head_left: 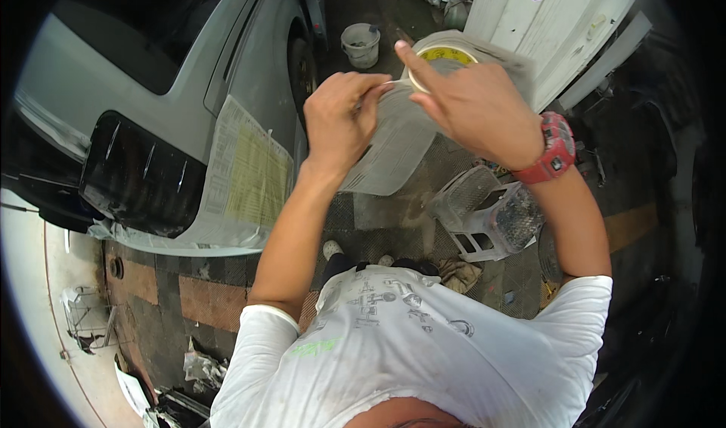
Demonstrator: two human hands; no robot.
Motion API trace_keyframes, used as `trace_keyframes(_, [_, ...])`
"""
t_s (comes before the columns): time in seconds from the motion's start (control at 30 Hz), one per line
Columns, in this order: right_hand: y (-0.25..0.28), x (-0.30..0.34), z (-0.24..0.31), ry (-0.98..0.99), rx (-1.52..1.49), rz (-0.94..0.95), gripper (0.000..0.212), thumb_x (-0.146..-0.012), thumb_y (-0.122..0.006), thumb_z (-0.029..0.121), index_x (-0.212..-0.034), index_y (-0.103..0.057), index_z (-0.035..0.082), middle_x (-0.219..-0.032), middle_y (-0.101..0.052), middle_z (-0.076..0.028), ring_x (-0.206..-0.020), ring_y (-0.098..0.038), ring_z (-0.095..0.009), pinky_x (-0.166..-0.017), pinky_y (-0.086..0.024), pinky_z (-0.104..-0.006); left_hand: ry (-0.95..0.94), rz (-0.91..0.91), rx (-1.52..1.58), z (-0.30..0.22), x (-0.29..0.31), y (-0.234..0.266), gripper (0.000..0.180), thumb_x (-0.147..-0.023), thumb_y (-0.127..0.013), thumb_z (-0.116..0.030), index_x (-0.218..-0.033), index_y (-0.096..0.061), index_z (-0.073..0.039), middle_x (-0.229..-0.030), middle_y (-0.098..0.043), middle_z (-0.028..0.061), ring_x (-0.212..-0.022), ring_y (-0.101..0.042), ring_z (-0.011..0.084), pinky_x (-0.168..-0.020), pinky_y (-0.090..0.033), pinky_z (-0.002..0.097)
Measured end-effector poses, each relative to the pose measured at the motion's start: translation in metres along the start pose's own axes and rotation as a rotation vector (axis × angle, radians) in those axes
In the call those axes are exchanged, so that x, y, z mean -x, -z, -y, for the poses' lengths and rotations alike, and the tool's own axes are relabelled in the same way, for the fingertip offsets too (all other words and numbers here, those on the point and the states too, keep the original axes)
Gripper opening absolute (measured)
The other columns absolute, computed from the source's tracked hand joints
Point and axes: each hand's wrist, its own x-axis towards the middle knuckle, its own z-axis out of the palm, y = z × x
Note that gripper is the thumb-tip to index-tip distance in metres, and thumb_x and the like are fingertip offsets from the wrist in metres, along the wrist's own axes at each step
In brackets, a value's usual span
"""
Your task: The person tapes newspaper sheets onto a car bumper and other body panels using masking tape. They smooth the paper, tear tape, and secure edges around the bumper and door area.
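My right hand [480,110], with a red watch on its wrist, grips a roll of masking tape [446,52] with a yellow inner core. The index finger points up along the roll's left side. My left hand [344,110] is closed in a pinch on the tape's pale free end, just left of the roll. A short strip of tape runs between the two hands. Below and behind them is a large greyish sheet [389,148], apparently newspaper; whether either hand holds it, I cannot tell. Another newspaper sheet [246,167] covers part of the grey vehicle [249,57] at left.
A white bucket [360,46] stands beyond my hands, near the vehicle's wheel. A grey plastic step stool [488,212] is on the floor at right, with a crumpled cloth [459,275] near my feet. White panels [548,27] lean at the far right.
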Motion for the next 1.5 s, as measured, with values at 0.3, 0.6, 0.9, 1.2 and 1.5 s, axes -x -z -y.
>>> trace_keyframes(0.3, [-0.023,0.045,-0.088,-0.205,0.046,-0.067,0.04,-0.113,-0.055,0.037,-0.148,-0.054,0.017,-0.072,-0.069,-0.012,-0.069,-0.07,-0.034,-0.062,-0.052,-0.0464,-0.022,0.112,-0.1,0.01,0.009,0.024,0.006,-0.091,-0.084,-0.006,-0.096,-0.083,-0.004,-0.084,-0.078,0.0101,-0.073,-0.07,0.0226,-0.067,-0.055,0.035])
trace_keyframes(0.6, [-0.024,0.03,-0.071,-0.275,0.028,-0.155,0.029,-0.113,-0.055,0.041,-0.122,-0.062,0.014,-0.071,-0.07,-0.012,-0.069,-0.071,-0.036,-0.061,-0.051,-0.0497,0.075,0.144,-0.059,0.01,0.014,0.037,0.007,-0.091,-0.086,-0.009,-0.094,-0.083,-0.004,-0.084,-0.078,0.0103,-0.07,-0.069,0.024,-0.065,-0.052,0.0352])
trace_keyframes(0.9, [-0.045,0.031,-0.049,-0.22,0.039,-0.083,0.021,-0.111,-0.057,0.03,-0.117,-0.062,0.01,-0.07,-0.068,-0.013,-0.067,-0.071,-0.038,-0.057,-0.052,-0.0504,0.25,0.209,-0.018,0.038,0.045,0.037,0.013,-0.092,-0.087,-0.015,-0.096,-0.084,-0.003,-0.085,-0.08,0.0136,-0.074,-0.074,0.0255,-0.069,-0.056,0.0348])
trace_keyframes(1.2, [-0.147,0.088,-0.026,-0.868,-1.126,-0.583,0.021,-0.11,-0.06,0.018,-0.124,-0.054,0.003,-0.071,-0.064,-0.012,-0.063,-0.065,-0.024,-0.057,-0.051,-0.0364,0.438,0.274,-0.037,0.036,0.097,0.013,0.011,-0.093,-0.083,-0.014,-0.096,-0.084,-0.004,-0.087,-0.08,0.0149,-0.076,-0.076,0.0292,-0.07,-0.057,0.0381])
trace_keyframes(1.5, [-0.129,0.064,0.089,-0.286,-0.4,-0.231,0.08,-0.08,-0.09,0.045,-0.149,-0.063,0.017,-0.126,-0.069,-0.008,-0.115,-0.062,-0.037,-0.103,-0.046,-0.0515,0.371,0.331,-0.122,0.046,0.177,0.013,0.021,-0.097,-0.073,-0.004,-0.116,-0.081,-0.008,-0.103,-0.078,0.0094,-0.091,-0.071,0.0304,-0.082,-0.056,0.0423])
